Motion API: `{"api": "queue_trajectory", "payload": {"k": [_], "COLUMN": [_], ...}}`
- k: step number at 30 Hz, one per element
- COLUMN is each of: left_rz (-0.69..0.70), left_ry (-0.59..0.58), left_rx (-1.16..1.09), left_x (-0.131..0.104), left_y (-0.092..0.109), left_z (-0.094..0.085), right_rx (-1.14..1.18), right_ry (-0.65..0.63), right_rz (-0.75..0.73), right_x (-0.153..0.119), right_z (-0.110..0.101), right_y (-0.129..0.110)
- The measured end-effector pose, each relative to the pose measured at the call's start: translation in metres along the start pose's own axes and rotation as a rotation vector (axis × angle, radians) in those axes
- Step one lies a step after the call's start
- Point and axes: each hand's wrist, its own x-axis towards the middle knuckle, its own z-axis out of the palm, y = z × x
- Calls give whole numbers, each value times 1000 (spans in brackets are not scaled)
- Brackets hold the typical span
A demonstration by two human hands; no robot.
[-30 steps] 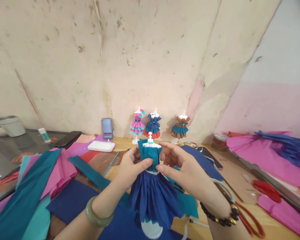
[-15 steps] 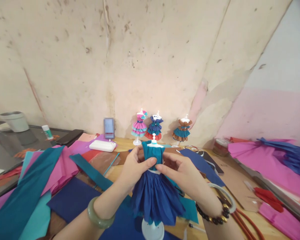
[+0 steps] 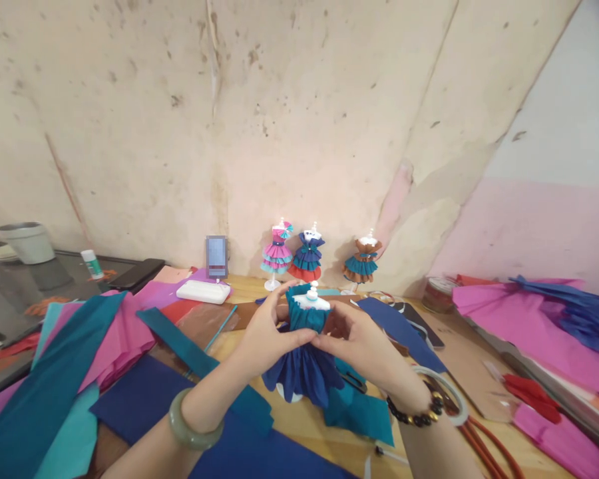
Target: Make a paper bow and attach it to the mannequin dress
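A small white dress form (image 3: 311,299) stands between my hands, tilted with its top toward me. It wears a teal crepe-paper bodice (image 3: 307,319) and a gathered dark blue paper skirt (image 3: 304,369). My left hand (image 3: 274,329) wraps the bodice from the left, and its thumb presses the waist in front. From the right, my right hand (image 3: 354,336) grips the same waist, the two thumb tips meeting there. Fingers behind the bodice are partly hidden. Part of the form's white base shows under the skirt's left side.
Three dressed mini forms (image 3: 308,249) stand by the wall. Teal strips (image 3: 362,412), dark blue sheets (image 3: 140,396) and pink paper (image 3: 509,313) cover much of the table. A white case (image 3: 203,291), a phone (image 3: 216,257), a glue stick (image 3: 92,264) and a tape roll (image 3: 459,399) lie around.
The dress form has tipped, its top now leaning toward me and its base swung away and up. My hands stay around the waist, thumbs now closer together.
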Motion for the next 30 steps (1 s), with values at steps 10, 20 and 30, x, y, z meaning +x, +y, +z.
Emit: {"api": "queue_trajectory", "payload": {"k": [10, 20, 30], "left_rz": [60, 59, 52], "left_ry": [63, 56, 90], "left_rx": [-2, 132, 172], "left_x": [10, 8, 4], "left_y": [-19, -14, -15], "left_z": [-7, -8, 7], "right_rx": [-49, -41, -5], "right_ry": [47, 47, 49], "right_rz": [39, 51, 34], "right_x": [-1, 1, -9], "right_z": [-2, -4, -7], "right_y": [-1, 6, -4]}}
